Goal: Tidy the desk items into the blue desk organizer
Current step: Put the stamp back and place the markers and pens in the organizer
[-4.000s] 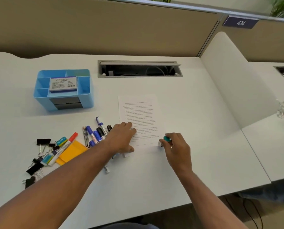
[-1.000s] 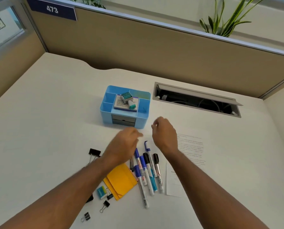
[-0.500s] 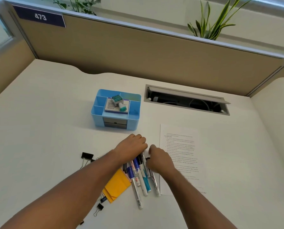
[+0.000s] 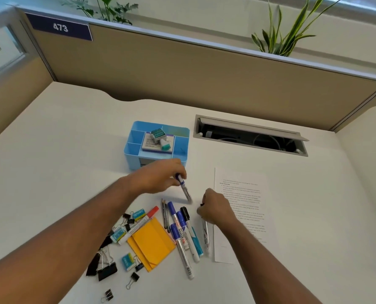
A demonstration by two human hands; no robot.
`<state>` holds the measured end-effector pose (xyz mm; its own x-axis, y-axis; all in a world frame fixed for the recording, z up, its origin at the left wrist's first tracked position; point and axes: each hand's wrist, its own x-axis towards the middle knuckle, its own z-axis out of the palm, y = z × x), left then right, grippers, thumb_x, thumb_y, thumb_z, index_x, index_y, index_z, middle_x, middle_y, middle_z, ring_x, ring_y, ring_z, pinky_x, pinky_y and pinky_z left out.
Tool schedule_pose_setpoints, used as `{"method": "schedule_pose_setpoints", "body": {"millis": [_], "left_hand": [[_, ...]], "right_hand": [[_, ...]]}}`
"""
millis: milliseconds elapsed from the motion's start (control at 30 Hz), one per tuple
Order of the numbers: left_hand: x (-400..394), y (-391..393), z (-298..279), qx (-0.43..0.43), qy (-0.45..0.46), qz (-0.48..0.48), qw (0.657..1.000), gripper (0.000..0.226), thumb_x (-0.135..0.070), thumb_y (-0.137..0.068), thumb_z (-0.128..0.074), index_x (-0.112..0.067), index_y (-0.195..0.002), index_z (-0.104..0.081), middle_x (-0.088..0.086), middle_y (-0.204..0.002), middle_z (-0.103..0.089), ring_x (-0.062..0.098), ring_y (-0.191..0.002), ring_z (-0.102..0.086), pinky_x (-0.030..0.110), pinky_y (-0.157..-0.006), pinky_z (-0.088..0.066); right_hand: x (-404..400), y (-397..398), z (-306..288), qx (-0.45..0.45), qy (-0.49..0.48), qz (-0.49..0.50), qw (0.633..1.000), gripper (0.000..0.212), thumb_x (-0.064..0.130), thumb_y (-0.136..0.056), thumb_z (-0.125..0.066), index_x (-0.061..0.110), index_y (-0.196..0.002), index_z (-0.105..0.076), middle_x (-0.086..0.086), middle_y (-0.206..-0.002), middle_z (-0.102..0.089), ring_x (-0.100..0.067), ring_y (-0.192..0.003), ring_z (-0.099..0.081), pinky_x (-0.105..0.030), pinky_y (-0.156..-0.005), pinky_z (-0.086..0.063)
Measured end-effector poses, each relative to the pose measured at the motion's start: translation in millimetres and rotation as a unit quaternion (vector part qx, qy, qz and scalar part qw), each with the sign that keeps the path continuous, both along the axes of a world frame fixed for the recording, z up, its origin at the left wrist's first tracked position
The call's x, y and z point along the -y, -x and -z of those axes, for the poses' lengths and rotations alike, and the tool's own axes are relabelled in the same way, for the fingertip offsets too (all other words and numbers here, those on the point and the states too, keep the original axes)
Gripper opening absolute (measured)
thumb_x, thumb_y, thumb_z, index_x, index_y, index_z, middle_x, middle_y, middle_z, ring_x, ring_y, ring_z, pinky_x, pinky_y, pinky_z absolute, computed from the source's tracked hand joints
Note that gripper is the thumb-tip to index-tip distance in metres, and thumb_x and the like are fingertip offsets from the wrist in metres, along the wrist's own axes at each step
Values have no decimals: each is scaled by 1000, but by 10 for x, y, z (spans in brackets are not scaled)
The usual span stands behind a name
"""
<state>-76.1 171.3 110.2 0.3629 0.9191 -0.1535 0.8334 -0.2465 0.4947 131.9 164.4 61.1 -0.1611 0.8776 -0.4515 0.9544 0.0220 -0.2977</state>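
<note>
Head view: the partition sign (image 4: pixel 60 27) reads "473". The blue desk organizer (image 4: pixel 130 148) stands at the rear centre of the bench (image 4: pixel 51 172); its middle compartment holds one labelled box with small print too fine to read, and one teal-capped stamp (image 4: pixel 160 138) lies on that box. The left hand (image 4: pixel 158 177) is raised just in front of the organizer, fingers clamped on one blue-capped marker (image 4: pixel 183 189), tip angled down and blurred. The right hand (image 4: pixel 215 210) rests at the edge of one printed sheet (image 4: pixel 241 194), fingers closed on a black-capped marker (image 4: pixel 205 233) that lies on the bench. Between the hands lie four more markers; one barrel (image 4: pixel 179 232) reads "MARKER". Beside them: two pencils (image 4: pixel 165 216), one red-capped marker (image 4: pixel 138 224), one stack of yellow notes (image 4: pixel 150 244), three teal packets, and several black binder clips (image 4: pixel 104 270) whose count is unclear.
</note>
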Motion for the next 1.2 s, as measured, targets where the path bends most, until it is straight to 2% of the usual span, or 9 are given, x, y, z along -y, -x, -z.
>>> {"method": "schedule_pose_setpoints", "body": {"millis": [233, 367, 467, 567, 700, 800, 967, 1100, 1200], "left_hand": [[91, 165, -464, 229, -212, -167, 935, 31, -10, -87, -71, -13, -117, -63, -2, -108, -61, 11, -94, -64, 14, -79, -55], [59, 131, -426, 228, -306, -226, 896, 32, -13, -88, -71, -12, -116, -57, 5, -113, -63, 10, -102, -62, 15, -78, -55], [8, 86, -291, 184, -312, -228, 904, 30, -16, -87, -72, -11, -113, -57, 7, -108, -65, 16, -99, -65, 20, -78, -56], [-28, 55, -141, 123, -306, -214, 919, 30, -18, -86, -73, -11, -111, -58, 9, -104, -68, 23, -96, -69, 30, -79, -60], [-31, 0, -1, 61, -298, -210, 929, 37, -17, -83, -76, -9, -115, -60, 14, -110, -70, 31, -101, -70, 43, -84, -60], [-34, -38, 87, 12, -286, -205, 936, 37, -20, -82, -77, -10, -113, -60, 14, -106, -72, 30, -93, -72, 43, -82, -58], [46, -78, 189, 19, -271, -200, 941, 42, -21, -82, -78, -12, -119, -61, 13, -108, -71, 28, -95, -69, 39, -80, -57], [317, -124, 329, 86, -301, -207, 927, 36, -12, -83, -77, -13, -115, -60, 7, -107, -66, 21, -101, -61, 37, -84, -56], [530, -148, 581, 43, -173, -121, 976, 28, -15, -88, -69, -20, -114, -60, -3, -112, -61, 13, -106, -53, 34, -91, -49]], "right_hand": [[-272, 191, -600, -211, -225, 121, 944, 20, 20, -85, -69, 22, -94, -51, 5, -82, -59, -13, -72, -59, -33, -67, -58], [-351, 376, -837, -342, -357, 109, 863, 24, 14, -90, -69, 22, -105, -52, 6, -96, -60, -11, -84, -61, -16, -70, -53], [-375, 504, -827, -359, -377, 72, 851, 23, 11, -93, -66, 18, -110, -52, 3, -103, -58, -10, -92, -60, -7, -68, -49], [-382, 574, -701, -356, -365, 45, 859, 20, 11, -94, -64, 16, -110, -52, 1, -105, -57, -10, -100, -60, -2, -68, -47], [-372, 613, -525, -329, -339, 21, 881, 19, 16, -96, -63, 18, -110, -50, 0, -110, -58, -14, -106, -61, -15, -71, -56], [-335, 592, -416, -267, -332, -46, 904, 22, 15, -96, -64, 14, -114, -53, -6, -118, -60, -18, -100, -62, -26, -76, -59], [-153, 493, -329, -246, -295, -64, 921, 39, 16, -99, -59, 16, -137, -50, -4, -143, -53, -19, -120, -58, -21, -95, -43], [2, 321, -70, -189, -237, -34, 952, 31, 20, -102, -51, 20, -133, -54, -2, -134, -59, -17, -111, -62, -29, -92, -52], [101, 233, 131, -98, -100, -103, 985, 32, 25, -99, -53, 23, -131, -55, -1, -125, -60, -19, -103, -62, -36, -88, -53]]}}
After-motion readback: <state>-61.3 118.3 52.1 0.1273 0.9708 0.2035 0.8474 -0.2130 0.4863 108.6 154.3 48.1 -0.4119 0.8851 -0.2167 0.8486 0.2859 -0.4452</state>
